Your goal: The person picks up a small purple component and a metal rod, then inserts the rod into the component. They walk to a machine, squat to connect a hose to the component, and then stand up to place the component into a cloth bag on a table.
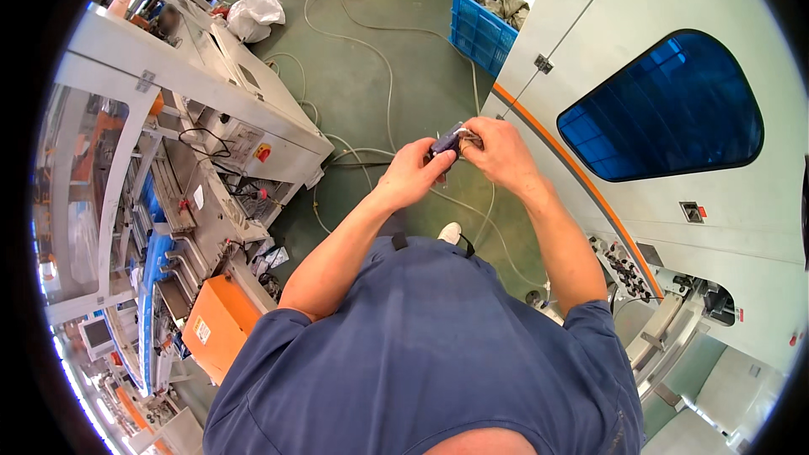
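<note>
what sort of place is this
Probably a factory floor or machine workshop: a large white machine cabinet with a dark blue window stands on the right, a red-and-yellow switch sits on machinery at left, and cables or hoses trail over the green floor.

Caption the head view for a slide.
The left hand and right hand hold a small dark-purplish object between them, above a green floor crossed by pale hoses or cables.

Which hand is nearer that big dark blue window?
Right. The right hand is left of the window, apart from it; the left hand is farther off, on the right hand's other side.
</note>
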The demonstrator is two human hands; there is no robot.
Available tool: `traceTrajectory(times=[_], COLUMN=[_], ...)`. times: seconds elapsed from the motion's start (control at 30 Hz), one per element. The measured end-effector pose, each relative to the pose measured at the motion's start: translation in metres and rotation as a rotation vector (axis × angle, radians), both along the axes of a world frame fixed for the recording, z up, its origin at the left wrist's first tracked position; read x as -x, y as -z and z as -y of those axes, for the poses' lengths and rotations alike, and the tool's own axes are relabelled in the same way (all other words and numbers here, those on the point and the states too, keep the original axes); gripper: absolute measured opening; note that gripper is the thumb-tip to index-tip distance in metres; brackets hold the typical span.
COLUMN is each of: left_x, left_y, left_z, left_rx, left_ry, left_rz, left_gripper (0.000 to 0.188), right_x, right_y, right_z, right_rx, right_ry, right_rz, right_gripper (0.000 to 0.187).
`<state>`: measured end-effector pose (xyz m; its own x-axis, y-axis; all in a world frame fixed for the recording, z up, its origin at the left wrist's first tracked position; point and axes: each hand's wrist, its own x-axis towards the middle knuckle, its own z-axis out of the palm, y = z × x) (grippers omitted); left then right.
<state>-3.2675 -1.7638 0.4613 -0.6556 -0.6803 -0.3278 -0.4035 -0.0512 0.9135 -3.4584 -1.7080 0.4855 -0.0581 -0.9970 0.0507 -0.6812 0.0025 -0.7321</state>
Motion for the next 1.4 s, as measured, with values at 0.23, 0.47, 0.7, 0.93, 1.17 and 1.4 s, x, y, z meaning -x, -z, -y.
traceTrajectory(times=[0.23,0.47,0.7,0.93,1.17,1.4], left_x=[0.008,0.003,-0.002,0.012,0.016,0.030], left_y=[0.017,0.014,0.026,0.030,0.024,0.021], left_z=[0.067,0.182,0.275,0.305,0.315,0.288], left_rx=[0.079,0.245,-0.275,-0.880,-0.788,-0.693], left_ry=[-0.080,0.059,0.071,0.095,0.208,0.306], left_rz=[-0.032,0.001,-0.262,-0.566,-0.731,-0.734], left_gripper=[0.032,0.030,0.031,0.037,0.040,0.048], right_x=[-0.006,-0.007,-0.019,-0.009,0.014,0.033], right_y=[0.007,0.008,-0.007,-0.016,-0.033,-0.096], right_z=[0.068,0.170,0.239,0.235,0.203,0.189], right_rx=[0.063,0.054,-0.003,0.248,0.152,0.335], right_ry=[0.050,0.055,0.168,0.024,0.405,0.533], right_rz=[-0.206,-0.279,-0.191,-0.416,0.345,0.625], right_gripper=[0.016,0.017,0.016,0.017,0.012,0.018])
